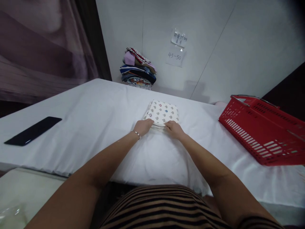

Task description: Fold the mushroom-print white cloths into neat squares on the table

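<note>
A folded white cloth (163, 111) with small grey, red and blue prints lies on the white-covered table (95, 114) in front of me. Its near edge shows several layers, and I cannot tell what kind of article it is. My left hand (143, 126), with a bracelet at the wrist, pinches the left near corner. At the right near corner, my right hand (174, 128) grips the same edge between thumb and fingers. Both arms reach forward, and the fingertips are partly hidden by the cloth.
A red plastic basket (264, 130) with metal handles stands on the right. On the left lies a flat black panel (33, 131). Folded clothes (138, 68) are stacked by the back wall, near a paper sign (175, 56) reading 45-50. A pink curtain (45, 47) hangs at the left.
</note>
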Available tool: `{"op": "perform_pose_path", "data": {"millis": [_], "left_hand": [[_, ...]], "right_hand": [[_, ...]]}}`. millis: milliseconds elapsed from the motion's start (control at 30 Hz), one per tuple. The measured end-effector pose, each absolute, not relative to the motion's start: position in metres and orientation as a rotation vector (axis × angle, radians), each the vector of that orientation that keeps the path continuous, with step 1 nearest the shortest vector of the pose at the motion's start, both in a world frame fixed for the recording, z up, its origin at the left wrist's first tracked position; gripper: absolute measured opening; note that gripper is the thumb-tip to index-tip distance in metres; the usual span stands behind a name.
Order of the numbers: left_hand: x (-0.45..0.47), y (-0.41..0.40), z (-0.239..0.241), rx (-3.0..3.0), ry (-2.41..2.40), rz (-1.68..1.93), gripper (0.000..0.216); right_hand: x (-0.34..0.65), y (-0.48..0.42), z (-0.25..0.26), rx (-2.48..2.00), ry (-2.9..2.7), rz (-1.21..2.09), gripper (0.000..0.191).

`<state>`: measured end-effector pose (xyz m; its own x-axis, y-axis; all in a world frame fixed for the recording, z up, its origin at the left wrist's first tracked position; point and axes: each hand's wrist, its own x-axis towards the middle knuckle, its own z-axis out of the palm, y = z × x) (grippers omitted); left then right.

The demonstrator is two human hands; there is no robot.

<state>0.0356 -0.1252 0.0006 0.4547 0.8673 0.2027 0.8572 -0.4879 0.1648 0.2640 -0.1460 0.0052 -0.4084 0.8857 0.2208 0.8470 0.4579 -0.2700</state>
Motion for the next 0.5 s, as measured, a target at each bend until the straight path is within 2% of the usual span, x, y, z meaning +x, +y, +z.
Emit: {"op": "perform_pose_path", "data": {"millis": [333, 500], "left_hand": [[0.031, -0.124, -0.004, 2.687, 1.538, 0.323, 0.040], [0.031, -0.124, -0.011, 2.731, 1.546, 0.303, 0.031]], "right_hand": [[0.262, -0.150, -0.003, -1.380, -2.335, 0.029, 0.025], [0.265, -0.152, -0.011, -1.331, -2.393, -0.033, 0.027]]}}
